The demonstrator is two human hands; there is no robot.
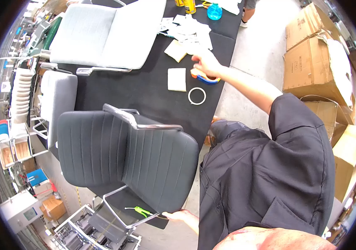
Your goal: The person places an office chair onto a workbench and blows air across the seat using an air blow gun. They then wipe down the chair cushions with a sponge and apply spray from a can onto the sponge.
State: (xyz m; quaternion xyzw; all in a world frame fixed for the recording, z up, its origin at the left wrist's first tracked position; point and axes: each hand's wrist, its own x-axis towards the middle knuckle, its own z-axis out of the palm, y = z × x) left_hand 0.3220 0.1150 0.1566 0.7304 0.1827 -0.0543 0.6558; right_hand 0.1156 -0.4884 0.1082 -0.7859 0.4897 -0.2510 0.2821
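Observation:
A black ribbed chair (161, 162) with chrome armrests lies on the dark table. My left hand (181, 216) is closed at its lower edge, where the armrest meets the seat; the fingers are partly hidden. Beside that armrest is a bright green tool (141, 211) with a thin tip. My right hand (206, 63) reaches over the table with its fingers apart and nothing visible in them. Just under it is a blue and orange tape dispenser (205, 78). Close by are two pale square pads (176, 79) and a white ring (196, 96), perhaps a tape roll.
A light grey chair (103, 33) lies on the table (144, 89), with another grey seat (59, 93) beyond. White papers (192, 32), a blue bottle (214, 11) and yellow cans (189, 6) are at the top. Cardboard boxes (311, 62) stand behind me. Another person's leg (248, 16) shows.

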